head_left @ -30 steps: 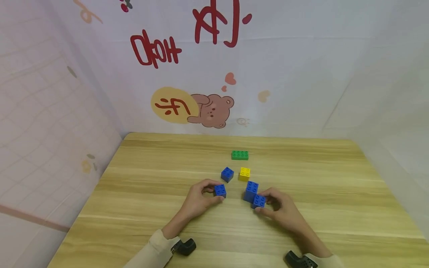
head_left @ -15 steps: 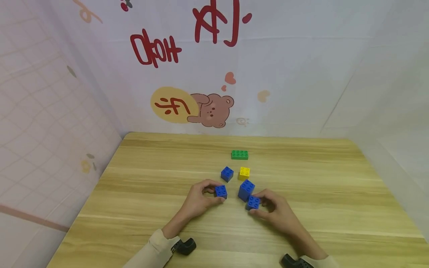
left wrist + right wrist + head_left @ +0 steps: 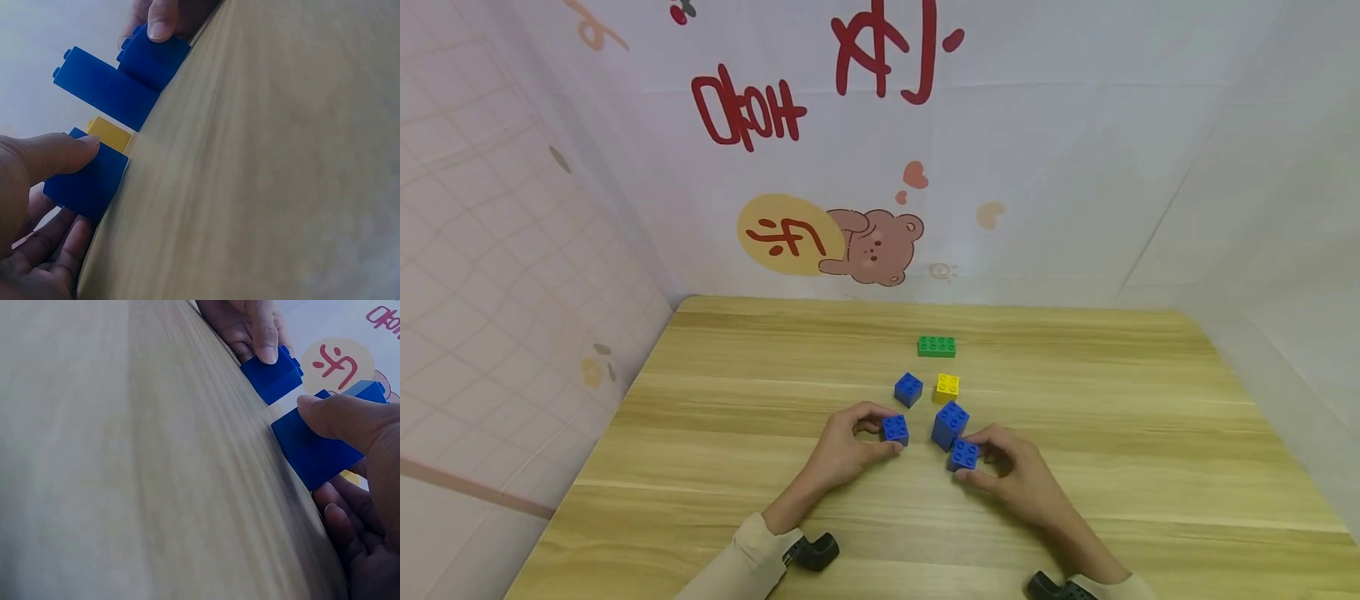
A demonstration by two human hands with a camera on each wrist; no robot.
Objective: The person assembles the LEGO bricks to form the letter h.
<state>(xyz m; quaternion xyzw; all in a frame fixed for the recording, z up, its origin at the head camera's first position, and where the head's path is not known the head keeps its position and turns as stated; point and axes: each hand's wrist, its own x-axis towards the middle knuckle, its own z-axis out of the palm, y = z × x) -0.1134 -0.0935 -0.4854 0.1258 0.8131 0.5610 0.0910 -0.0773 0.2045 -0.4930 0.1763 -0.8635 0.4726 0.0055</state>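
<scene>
My left hand (image 3: 848, 446) pinches a small blue four-stud toy brick (image 3: 895, 430) between thumb and fingers, low on the wooden table. Opposite it, my right hand (image 3: 1021, 473) grips another blue brick (image 3: 964, 456) the same way. That brick sits right against a taller blue stack (image 3: 951, 426), which the left wrist view shows as two bricks, one on top of the other (image 3: 106, 87). Between the left hand's brick and the stack there is a gap. Just beyond stand a loose blue brick (image 3: 908, 389) and a yellow brick (image 3: 947, 388).
A longer green brick (image 3: 937, 347) lies farther back on the wooden table (image 3: 760, 367). Behind the table hangs a white cloth (image 3: 1060, 167) printed with red characters and a bear. Dark camera mounts (image 3: 817, 552) sit at both wrists.
My right hand has moved left and slightly nearer with its brick, and the tall blue stack has shifted left and turned. The left hand's brick has moved only very slightly right.
</scene>
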